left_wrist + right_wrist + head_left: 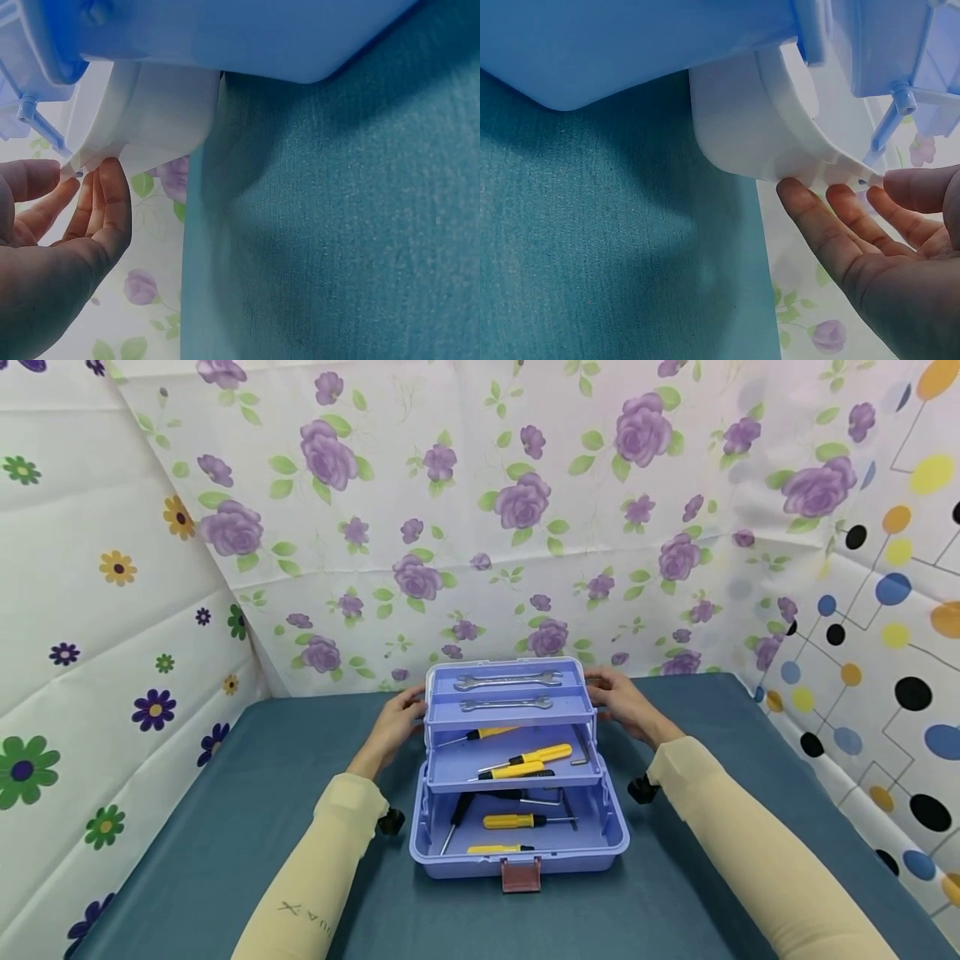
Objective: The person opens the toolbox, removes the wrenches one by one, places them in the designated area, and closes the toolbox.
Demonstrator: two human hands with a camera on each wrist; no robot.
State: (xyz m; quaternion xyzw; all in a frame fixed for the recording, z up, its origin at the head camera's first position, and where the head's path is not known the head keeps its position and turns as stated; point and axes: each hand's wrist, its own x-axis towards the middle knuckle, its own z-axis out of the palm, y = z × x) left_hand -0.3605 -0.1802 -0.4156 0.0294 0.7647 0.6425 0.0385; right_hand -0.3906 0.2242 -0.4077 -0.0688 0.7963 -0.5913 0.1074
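Observation:
A blue-purple toolbox point(442, 865) stands unfolded on the table, its two trays stepped above the base. My left hand point(392, 731) is at its left side, thumb and fingers pinching the edge of the whitish lid point(169, 112), which hangs back behind the box. On the opposite side, my right hand point(626, 703) pinches the lid's other edge between thumb and fingertips. Two wrenches point(510, 680) lie in the top tray point(442, 714). Yellow-handled screwdrivers point(551, 753) and a hex key point(581, 745) are in the middle tray point(450, 777). More screwdrivers point(510, 821) lie in the base.
A reddish-brown latch point(521, 875) hangs from the toolbox's front. The dark teal tablecloth point(225, 860) extends on both sides. Close behind the box hangs a floral curtain point(465, 527), with patterned cloths at left and right.

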